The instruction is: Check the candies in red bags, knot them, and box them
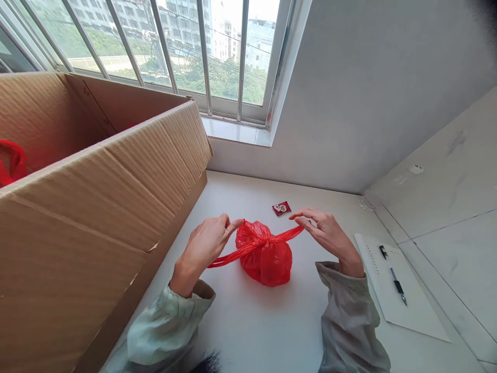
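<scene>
A red plastic bag [267, 259], full and rounded, rests on the white table, its two handles knotted together on top. The left handle stretches out beneath my left hand [207, 238], whose curled fingers close on it, largely hidden from above. My left thumb points toward the bag's upper edge. On the other side, the shorter right handle runs taut up to my right hand [324, 230], which grips its end under the thumb with the fingers bent. What the bag contains cannot be made out through the plastic.
A large open cardboard box [97, 207] fills the left side, with red plastic [13, 160] inside. A small dark-red packet [281, 208] lies behind the bag. At right are white paper [407, 305], a pen [398, 286] and its cap [383, 252]. A barred window [225, 62] stands behind.
</scene>
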The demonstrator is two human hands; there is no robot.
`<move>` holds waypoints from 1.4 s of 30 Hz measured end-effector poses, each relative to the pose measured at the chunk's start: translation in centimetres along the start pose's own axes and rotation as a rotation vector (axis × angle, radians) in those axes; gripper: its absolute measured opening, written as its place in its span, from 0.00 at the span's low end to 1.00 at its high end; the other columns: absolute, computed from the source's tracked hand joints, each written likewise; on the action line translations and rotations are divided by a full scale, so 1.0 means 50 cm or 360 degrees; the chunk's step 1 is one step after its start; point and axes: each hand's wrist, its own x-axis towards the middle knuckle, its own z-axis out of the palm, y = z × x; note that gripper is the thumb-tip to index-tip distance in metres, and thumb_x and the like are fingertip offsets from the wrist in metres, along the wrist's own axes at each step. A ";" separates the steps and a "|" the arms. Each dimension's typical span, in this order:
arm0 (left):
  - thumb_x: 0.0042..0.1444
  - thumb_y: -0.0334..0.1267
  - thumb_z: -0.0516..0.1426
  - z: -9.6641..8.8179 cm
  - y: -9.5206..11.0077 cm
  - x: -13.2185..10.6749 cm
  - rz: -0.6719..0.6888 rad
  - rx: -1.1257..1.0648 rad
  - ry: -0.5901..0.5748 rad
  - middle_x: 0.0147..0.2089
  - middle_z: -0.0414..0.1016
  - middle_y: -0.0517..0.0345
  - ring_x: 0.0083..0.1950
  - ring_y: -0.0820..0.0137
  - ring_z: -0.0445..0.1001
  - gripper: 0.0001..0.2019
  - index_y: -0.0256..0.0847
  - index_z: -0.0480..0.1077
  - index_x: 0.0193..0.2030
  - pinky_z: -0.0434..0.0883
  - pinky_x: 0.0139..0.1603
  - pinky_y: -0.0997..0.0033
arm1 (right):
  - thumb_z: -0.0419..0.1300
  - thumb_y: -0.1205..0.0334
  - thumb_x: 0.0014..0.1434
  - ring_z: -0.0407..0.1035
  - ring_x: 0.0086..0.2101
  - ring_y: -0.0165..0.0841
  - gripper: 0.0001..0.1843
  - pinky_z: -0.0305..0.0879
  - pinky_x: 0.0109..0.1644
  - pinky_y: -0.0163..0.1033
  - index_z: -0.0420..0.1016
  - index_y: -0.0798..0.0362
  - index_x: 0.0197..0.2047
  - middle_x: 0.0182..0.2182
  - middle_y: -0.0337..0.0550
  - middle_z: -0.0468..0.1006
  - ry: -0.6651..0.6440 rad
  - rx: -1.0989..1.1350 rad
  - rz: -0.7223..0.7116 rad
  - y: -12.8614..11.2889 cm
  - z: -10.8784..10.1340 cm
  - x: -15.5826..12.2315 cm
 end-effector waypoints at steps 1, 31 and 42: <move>0.63 0.61 0.48 0.014 -0.010 0.009 -0.0033 0.0044 -0.0074 0.20 0.65 0.58 0.23 0.66 0.64 0.27 0.43 0.60 0.21 0.57 0.28 0.67 | 0.52 0.55 0.68 0.72 0.43 0.35 0.14 0.65 0.43 0.39 0.79 0.46 0.44 0.45 0.41 0.80 -0.0015 -0.0004 -0.0034 -0.004 0.018 0.009; 0.68 0.43 0.55 0.074 -0.063 0.090 -0.0070 -0.0491 -0.0092 0.37 0.75 0.58 0.37 0.68 0.76 0.12 0.35 0.71 0.47 0.75 0.41 0.64 | 0.61 0.57 0.61 0.73 0.44 0.41 0.09 0.67 0.44 0.44 0.80 0.41 0.43 0.42 0.41 0.81 0.0017 -0.0129 0.0075 -0.018 0.033 -0.087; 0.48 0.37 0.61 0.108 -0.083 -0.121 0.0008 -0.0495 -0.0262 0.19 0.68 0.65 0.23 0.70 0.66 0.10 0.42 0.67 0.20 0.58 0.24 0.72 | 0.58 0.58 0.59 0.71 0.38 0.39 0.09 0.62 0.40 0.41 0.80 0.48 0.36 0.39 0.41 0.81 -0.0069 0.0408 0.0277 0.073 0.172 -0.113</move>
